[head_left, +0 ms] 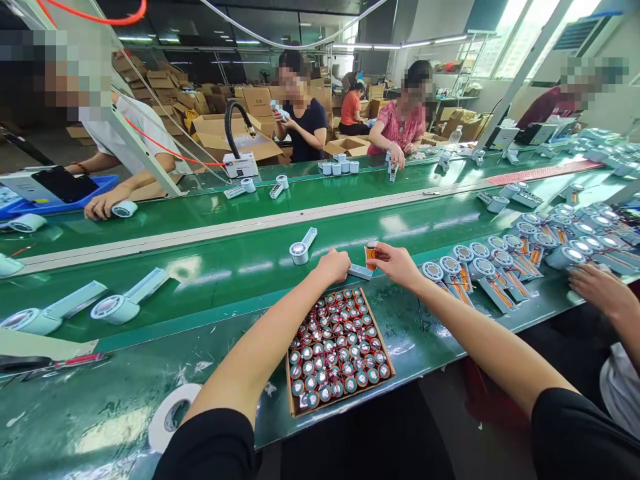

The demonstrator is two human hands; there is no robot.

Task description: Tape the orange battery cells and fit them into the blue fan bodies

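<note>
My right hand [395, 261] pinches a small orange battery [371, 256] above the bench, beyond the box. To its left, my left hand [335, 265] is closed at the near edge of the belt; what its fingers hold, if anything, is hidden. A light-blue part [360, 271] lies between the two hands. Under my forearms sits a cardboard box [391, 365] packed with upright green-topped batteries [350, 385] and red and black wires. A light-blue device with a round head [299, 251] lies on the belt beyond my left hand.
Many light-blue devices [483, 268] stand in rows at the right, where another person's hand [600, 288] reaches in. A tape roll [161, 421] and pliers [80, 361] lie left. Several people work across the green belt [240, 257].
</note>
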